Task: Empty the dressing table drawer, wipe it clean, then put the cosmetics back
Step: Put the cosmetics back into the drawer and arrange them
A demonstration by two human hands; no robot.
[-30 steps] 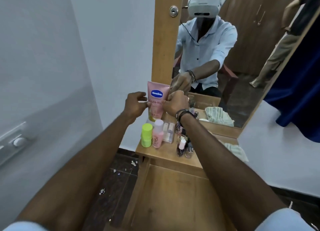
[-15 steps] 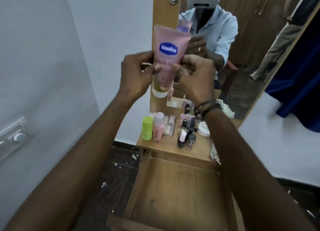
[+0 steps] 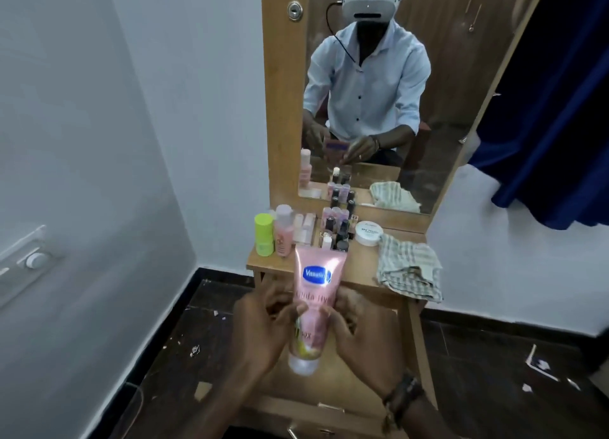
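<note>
A pink lotion tube [image 3: 314, 302] with a blue logo and a white cap pointing down is held over the open wooden drawer [image 3: 333, 402]. My left hand [image 3: 260, 326] grips its left side and my right hand [image 3: 362, 333] grips its right side. On the dressing table top [image 3: 359, 267] stand a green bottle [image 3: 264, 235], a pink bottle [image 3: 284, 231], several small nail polish bottles [image 3: 339, 227] and a white round jar [image 3: 369, 232]. A checked cloth [image 3: 408, 267] lies at the table's right edge.
The mirror [image 3: 379, 92] above the table reflects a person in a light shirt. White walls close in on the left and right. A blue curtain [image 3: 553, 115] hangs at the right. Dark floor [image 3: 171, 333] with scraps lies left of the drawer.
Both hands lifted the pink tube off the table top, raised it, then brought it down toward me over the open drawer. The view has tilted down.
</note>
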